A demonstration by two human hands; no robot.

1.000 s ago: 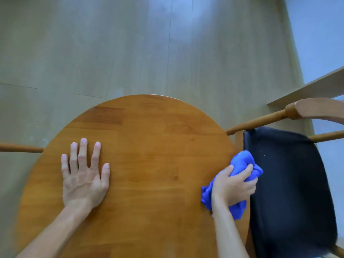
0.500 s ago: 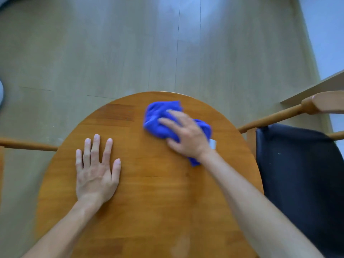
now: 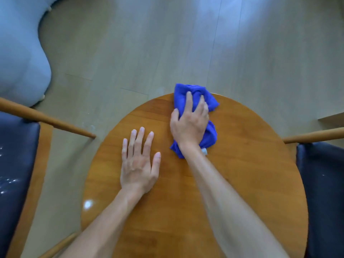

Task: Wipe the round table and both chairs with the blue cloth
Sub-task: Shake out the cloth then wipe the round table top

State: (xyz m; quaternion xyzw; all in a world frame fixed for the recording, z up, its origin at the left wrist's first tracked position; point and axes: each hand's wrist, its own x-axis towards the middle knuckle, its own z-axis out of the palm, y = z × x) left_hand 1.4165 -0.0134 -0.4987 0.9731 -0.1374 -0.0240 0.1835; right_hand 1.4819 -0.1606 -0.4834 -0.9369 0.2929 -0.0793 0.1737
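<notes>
At the far rim of the round table [image 3: 242,164], the right hand [image 3: 189,123] presses the blue cloth [image 3: 195,92] flat against the wood, fingers splayed over the bunched fabric and the palm bearing down on its middle. The left hand [image 3: 139,162] lies open and flat on the tabletop just beside it, fingers spread, holding nothing; it looks like a brace.

The main risk sits at that edge. Part of the cloth already overhangs the rim on the far side, so a stroke pushed further outward could carry the wad off the table and out from under the palm, dropping it to the floor [image 3: 167,43]. The grip is pressure only, not a pinch, so a quick change of direction could also leave a fold behind. Because the cloth is crumpled and not folded square, it probably wipes a narrow, uneven band and may miss strips of surface. Leaning on the braced hand may rock a light table, though nothing shows it moving.

The cloth is a vivid, saturated blue with a soft, plush look, gathered into loose ridges; a tail of it pokes out below the wrist, where a small pale tag shows. Both chairs, the left chair [image 3: 16,155] and the right chair [image 3: 322,183], with dark seats and wooden arms, stand close on either side, and judging by the cloth's place they have yet to be wiped.
</notes>
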